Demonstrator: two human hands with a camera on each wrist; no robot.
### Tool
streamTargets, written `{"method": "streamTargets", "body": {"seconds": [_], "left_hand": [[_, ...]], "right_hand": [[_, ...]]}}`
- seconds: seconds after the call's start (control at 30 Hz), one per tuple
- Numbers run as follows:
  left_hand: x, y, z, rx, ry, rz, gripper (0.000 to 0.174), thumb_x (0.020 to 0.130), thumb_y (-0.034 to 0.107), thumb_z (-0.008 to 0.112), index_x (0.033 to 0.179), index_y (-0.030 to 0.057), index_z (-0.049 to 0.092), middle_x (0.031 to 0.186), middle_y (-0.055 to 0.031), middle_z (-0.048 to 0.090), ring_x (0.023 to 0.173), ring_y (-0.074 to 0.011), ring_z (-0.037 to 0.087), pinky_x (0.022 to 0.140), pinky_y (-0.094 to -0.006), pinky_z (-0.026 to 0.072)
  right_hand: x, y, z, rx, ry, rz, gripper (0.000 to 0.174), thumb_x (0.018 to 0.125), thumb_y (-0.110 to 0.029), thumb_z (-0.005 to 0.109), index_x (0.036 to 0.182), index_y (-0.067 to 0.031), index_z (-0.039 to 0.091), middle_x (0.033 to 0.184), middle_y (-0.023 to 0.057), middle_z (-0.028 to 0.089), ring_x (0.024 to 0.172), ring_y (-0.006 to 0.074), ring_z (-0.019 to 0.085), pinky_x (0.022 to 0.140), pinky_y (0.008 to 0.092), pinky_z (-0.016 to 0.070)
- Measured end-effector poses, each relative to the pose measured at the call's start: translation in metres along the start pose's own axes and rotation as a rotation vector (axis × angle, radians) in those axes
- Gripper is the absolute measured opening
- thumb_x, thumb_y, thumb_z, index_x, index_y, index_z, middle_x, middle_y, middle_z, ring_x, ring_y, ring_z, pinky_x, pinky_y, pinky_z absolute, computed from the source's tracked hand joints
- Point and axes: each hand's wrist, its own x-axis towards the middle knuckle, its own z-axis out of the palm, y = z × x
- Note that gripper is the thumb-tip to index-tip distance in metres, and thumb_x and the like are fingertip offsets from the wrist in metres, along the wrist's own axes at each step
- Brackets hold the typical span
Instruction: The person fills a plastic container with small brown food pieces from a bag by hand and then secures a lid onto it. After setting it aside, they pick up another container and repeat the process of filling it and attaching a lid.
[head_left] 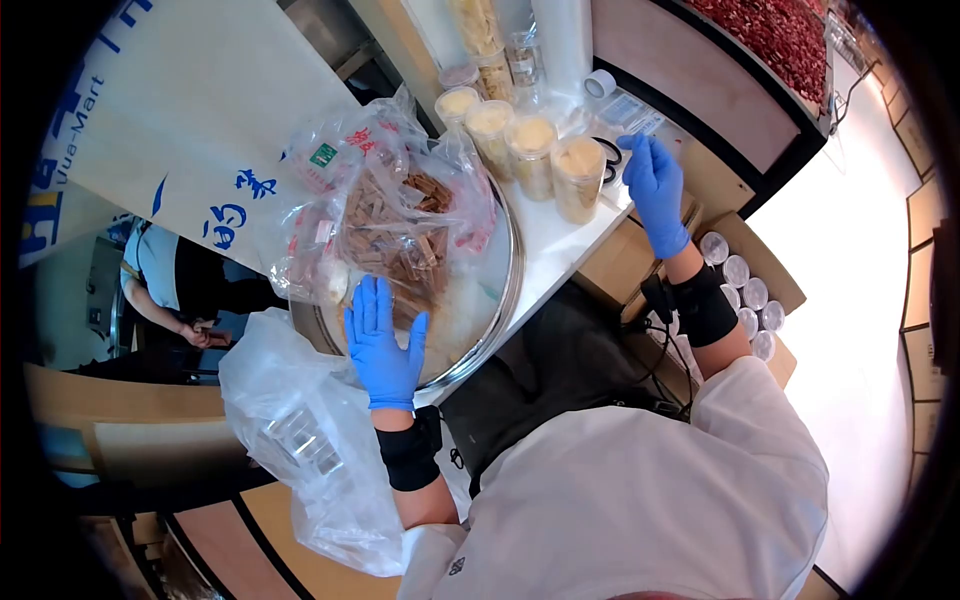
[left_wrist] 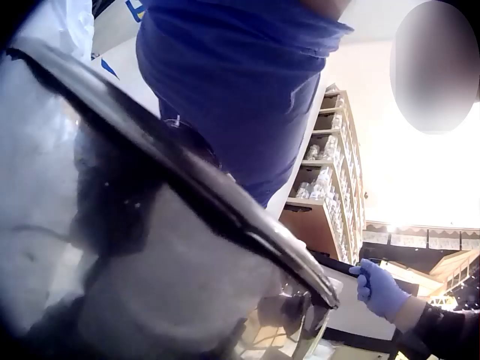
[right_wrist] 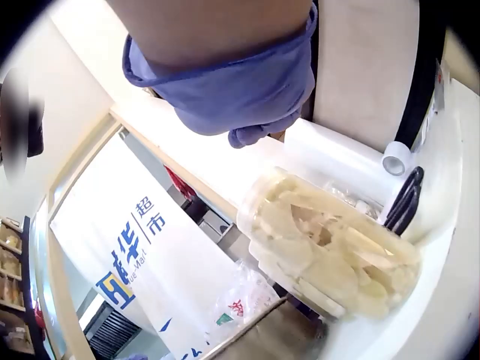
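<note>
In the head view, the left hand [head_left: 385, 345], in a blue glove, lies with its fingers straight over the near-left part of a round metal tray [head_left: 515, 285], beside brown strips [head_left: 395, 240] among clear plastic bags [head_left: 335, 150]. The left wrist view shows this hand's glove [left_wrist: 225, 90] above the tray's rim [left_wrist: 225, 196]; its fingertips are hidden. To the right, the gloved right hand [head_left: 655, 190] hangs loosely curled near black scissors [head_left: 609, 160], holding nothing visible. A clear jar of pale slices [right_wrist: 330, 247] stands below it in the right wrist view.
Several filled jars [head_left: 530, 155] stand behind the tray, with a tape roll [head_left: 599, 84] near the wall. A cardboard box [head_left: 785, 270] of clear containers is at the right. A plastic bag [head_left: 300, 440] hangs at the left. Another person [head_left: 165, 275] is beyond the panel.
</note>
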Motion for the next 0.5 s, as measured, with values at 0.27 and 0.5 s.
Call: {"method": "streamTargets", "body": {"seconds": [0.27, 0.5], "left_hand": [[0.007, -0.003, -0.003, -0.047, -0.022, 0.019, 0.069, 0.082, 0.033, 0.074, 0.138, 0.0012, 0.049, 0.142, -0.0189, 0.049, 0.133, -0.0351, 0.044, 0.112, -0.0457, 0.0314], [0.006, 0.008, 0.002, 0.000, 0.051, -0.071, 0.072, 0.082, 0.036, 0.074, 0.139, 0.0019, 0.048, 0.146, -0.0185, 0.045, 0.137, -0.0367, 0.038, 0.113, -0.0468, 0.0292]], "right_hand": [[-0.009, 0.007, 0.010, -0.059, -0.058, 0.002, 0.026, 0.100, -0.022, 0.054, 0.101, -0.0008, 0.068, 0.070, 0.0019, 0.062, 0.061, 0.0059, 0.056, 0.058, 0.0226, 0.0460], [0.014, 0.014, -0.003, -0.089, -0.005, -0.018, 0.026, 0.101, -0.023, 0.053, 0.103, -0.0008, 0.067, 0.070, 0.0010, 0.061, 0.062, 0.0057, 0.055, 0.058, 0.0222, 0.0458]]}}
